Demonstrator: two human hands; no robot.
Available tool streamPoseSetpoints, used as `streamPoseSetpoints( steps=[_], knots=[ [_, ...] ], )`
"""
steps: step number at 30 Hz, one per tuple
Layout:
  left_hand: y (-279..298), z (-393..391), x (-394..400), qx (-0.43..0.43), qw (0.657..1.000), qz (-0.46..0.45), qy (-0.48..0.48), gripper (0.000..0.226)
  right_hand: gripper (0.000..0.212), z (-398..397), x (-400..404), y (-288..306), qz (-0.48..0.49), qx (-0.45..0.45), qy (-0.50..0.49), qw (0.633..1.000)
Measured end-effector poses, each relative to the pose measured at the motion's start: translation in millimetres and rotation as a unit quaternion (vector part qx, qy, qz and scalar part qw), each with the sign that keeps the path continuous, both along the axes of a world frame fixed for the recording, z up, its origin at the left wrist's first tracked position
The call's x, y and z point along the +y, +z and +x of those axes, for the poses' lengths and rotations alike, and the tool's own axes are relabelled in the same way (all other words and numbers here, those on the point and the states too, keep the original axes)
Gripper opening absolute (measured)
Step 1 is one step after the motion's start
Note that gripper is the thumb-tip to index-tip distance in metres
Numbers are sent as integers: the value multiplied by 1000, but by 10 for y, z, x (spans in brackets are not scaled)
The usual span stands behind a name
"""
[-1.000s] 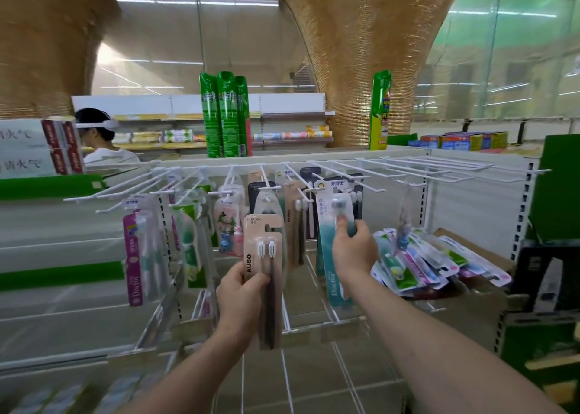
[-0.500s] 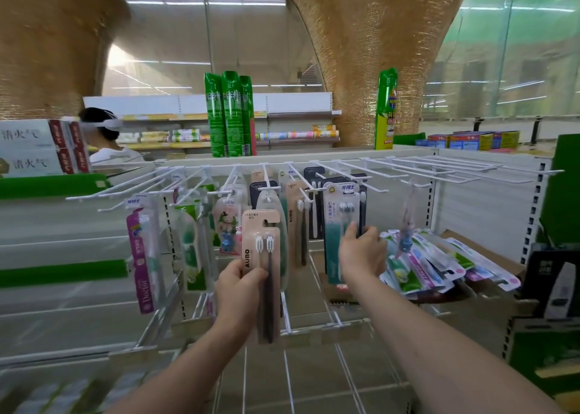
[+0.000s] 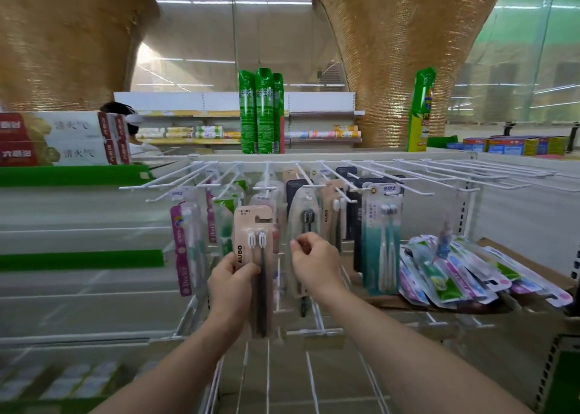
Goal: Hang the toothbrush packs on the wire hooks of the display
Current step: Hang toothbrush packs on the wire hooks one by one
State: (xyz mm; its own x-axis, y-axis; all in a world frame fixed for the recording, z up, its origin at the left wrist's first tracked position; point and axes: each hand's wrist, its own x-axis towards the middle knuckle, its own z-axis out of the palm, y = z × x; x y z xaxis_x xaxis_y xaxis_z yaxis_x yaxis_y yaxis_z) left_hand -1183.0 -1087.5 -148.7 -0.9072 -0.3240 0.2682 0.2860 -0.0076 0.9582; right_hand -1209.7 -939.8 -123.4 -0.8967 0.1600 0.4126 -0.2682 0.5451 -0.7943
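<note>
Right hand [image 3: 309, 258] left teal pack [image 3: 381, 241], fingers curled, empty | left hand [image 3: 232, 280] grips pink pack [image 3: 252, 256] | loose packs [image 3: 464, 275] in cardboard box [image 3: 533, 267]

The left hand [image 3: 233, 277] covers the lower part of the beige pack [image 3: 252, 244], the curled right hand [image 3: 314, 261] hides whether it pinches something, both forearms are cut by the bottom edge, and the small print on the hanging packs [image 3: 381, 241] is unreadable.

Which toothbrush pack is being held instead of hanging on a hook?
The beige AUBO pack, gripped by the left hand; the others hang from hooks or lie piled.
</note>
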Motion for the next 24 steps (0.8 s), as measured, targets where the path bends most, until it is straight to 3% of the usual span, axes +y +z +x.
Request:
streamPoseSetpoints(
  steps=[6,10,14,24],
  knots=[
    [-13,-48,-408,2,1000,-5,25,13,23,-361,-530,22,-51,-64,13,997],
    [-11,-136,-612,3,1000,7,25,17,49,-614,-711,107,-47,-94,-39,994],
    [-2,-249,-766,-4,1000,17,18,19,58,-790,-761,94,-79,-99,-52,991],
    [-11,-359,-860,-17,1000,8,-1,12,21,-972,-796,31,-204,-87,-42,974]
  ],
)
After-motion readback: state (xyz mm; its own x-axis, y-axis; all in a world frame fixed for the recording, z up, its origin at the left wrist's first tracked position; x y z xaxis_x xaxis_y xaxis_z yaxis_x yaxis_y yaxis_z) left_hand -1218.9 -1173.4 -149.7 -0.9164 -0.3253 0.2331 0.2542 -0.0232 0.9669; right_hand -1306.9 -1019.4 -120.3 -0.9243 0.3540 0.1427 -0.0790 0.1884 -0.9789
